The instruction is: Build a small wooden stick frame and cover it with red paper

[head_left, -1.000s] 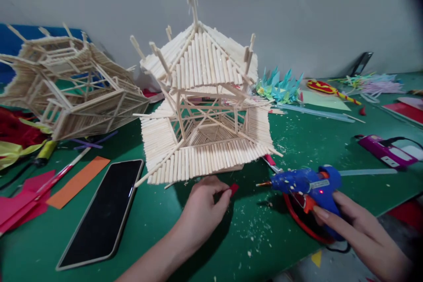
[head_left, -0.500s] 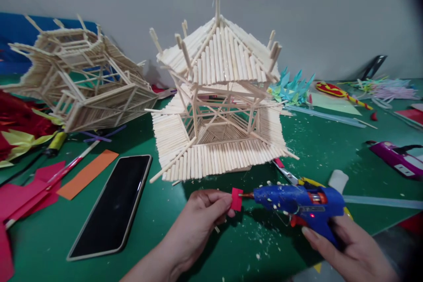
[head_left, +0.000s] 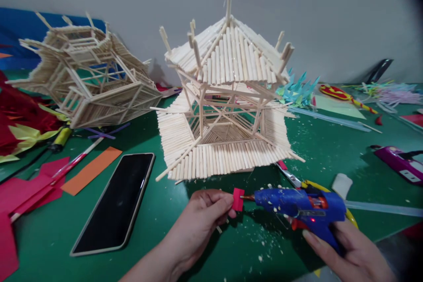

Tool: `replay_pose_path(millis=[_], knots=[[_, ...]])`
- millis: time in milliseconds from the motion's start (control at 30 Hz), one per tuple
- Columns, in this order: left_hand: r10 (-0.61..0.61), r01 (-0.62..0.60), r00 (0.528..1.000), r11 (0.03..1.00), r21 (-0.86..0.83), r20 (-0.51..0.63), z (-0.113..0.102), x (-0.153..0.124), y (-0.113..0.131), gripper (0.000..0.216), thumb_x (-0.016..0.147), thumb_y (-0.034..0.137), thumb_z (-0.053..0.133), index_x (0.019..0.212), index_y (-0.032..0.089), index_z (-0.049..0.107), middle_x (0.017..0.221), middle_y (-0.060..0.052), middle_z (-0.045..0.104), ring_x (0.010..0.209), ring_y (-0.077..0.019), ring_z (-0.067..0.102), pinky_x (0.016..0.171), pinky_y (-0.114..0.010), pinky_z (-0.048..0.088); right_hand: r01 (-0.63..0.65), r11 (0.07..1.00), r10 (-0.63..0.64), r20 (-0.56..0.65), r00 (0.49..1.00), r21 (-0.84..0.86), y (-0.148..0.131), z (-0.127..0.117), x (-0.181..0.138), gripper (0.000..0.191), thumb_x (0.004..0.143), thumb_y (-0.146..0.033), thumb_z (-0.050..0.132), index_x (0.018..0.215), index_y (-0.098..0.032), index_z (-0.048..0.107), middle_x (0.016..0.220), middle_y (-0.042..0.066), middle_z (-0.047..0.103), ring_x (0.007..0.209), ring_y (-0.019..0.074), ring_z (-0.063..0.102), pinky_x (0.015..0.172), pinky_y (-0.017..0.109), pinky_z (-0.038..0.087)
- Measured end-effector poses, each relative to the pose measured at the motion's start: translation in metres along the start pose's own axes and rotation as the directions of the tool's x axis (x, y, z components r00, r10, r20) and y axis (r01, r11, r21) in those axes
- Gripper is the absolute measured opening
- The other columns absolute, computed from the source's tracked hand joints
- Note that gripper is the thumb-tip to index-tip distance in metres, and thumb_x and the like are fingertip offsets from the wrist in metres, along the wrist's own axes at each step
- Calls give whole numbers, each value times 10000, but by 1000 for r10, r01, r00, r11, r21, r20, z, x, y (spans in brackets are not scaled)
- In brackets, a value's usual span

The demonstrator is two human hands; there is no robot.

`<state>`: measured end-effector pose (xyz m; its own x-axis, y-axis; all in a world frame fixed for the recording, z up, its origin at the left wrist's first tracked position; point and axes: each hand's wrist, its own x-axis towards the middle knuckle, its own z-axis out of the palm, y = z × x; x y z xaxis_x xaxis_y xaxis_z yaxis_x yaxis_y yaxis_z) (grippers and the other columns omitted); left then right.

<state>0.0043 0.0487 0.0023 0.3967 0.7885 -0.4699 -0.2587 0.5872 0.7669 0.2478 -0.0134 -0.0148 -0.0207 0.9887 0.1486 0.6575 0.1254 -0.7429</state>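
Between the thumb and fingers of my left hand [head_left: 206,213] is a small piece of red paper [head_left: 238,199]. My right hand [head_left: 350,246] is wrapped round the handle of a blue hot glue gun [head_left: 287,202], whose red light is lit. The gun points left, and its nozzle tip meets the right edge of the red paper. Just behind both hands stands a pavilion model [head_left: 228,119] built of pale wooden sticks, with a peaked roof and a wide lower skirt.
A phone [head_left: 114,205] and an orange paper strip [head_left: 92,170] lie to the left, near red paper [head_left: 36,194]. A second stick model [head_left: 95,79] stands behind them. Scissors [head_left: 292,179], a clear glue stick [head_left: 383,208] and a purple tool [head_left: 398,163] are at the right.
The whole view has shifted slightly, so the models and phone appear a little farther right. The glue gun's nozzle stays at the red paper, and both hands keep their grip.
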Motion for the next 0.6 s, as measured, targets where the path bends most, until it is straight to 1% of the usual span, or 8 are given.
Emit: replay_pose_path(millis=[100, 200, 333, 500, 600], knots=[[2, -2, 1000, 1000, 1, 1, 0, 0, -1, 151, 717, 245, 585, 668, 123, 658, 597, 4, 566, 587, -83, 466, 630, -217, 349, 0, 1000, 0, 3, 1000, 0, -4, 1, 1, 298, 699, -286, 571, 991, -229, 581, 882, 27, 687, 709, 191, 660, 598, 191, 537], [14, -14, 1000, 1000, 4, -15, 1, 0, -1, 151, 717, 246, 582, 655, 127, 652, 581, 8, 562, 574, -86, 463, 623, -222, 349, 10, 1000, -10, 5, 1000, -29, -6, 2, 1, 301, 701, -289, 562, 992, -217, 586, 912, 34, 677, 740, 191, 654, 627, 194, 532], [16, -16, 999, 1000, 12, -33, 2, 0, 1, 155, 720, 256, 574, 647, 141, 648, 568, 14, 556, 559, -93, 454, 617, -228, 351, 15, 998, -14, 5, 1000, -64, -9, 2, -1, 307, 712, -294, 543, 1006, -214, 582, 893, 40, 679, 733, 195, 653, 608, 193, 536], [13, -14, 998, 1000, -3, -55, 1, 0, 0, 141, 711, 261, 589, 665, 139, 644, 571, 15, 547, 552, -87, 435, 597, -215, 343, 33, 992, -30, 25, 999, -118, -15, 0, -1, 296, 705, -305, 547, 988, -231, 590, 807, 24, 692, 685, 188, 658, 609, 200, 537], [14, -16, 997, 1000, -16, -71, 0, 0, -1, 139, 693, 259, 610, 652, 128, 636, 564, 11, 545, 544, -85, 430, 581, -212, 340, 20, 994, -17, 25, 1000, -110, -15, 1, -1, 295, 702, -306, 549, 986, -235, 588, 805, 23, 696, 681, 191, 660, 620, 209, 538]])
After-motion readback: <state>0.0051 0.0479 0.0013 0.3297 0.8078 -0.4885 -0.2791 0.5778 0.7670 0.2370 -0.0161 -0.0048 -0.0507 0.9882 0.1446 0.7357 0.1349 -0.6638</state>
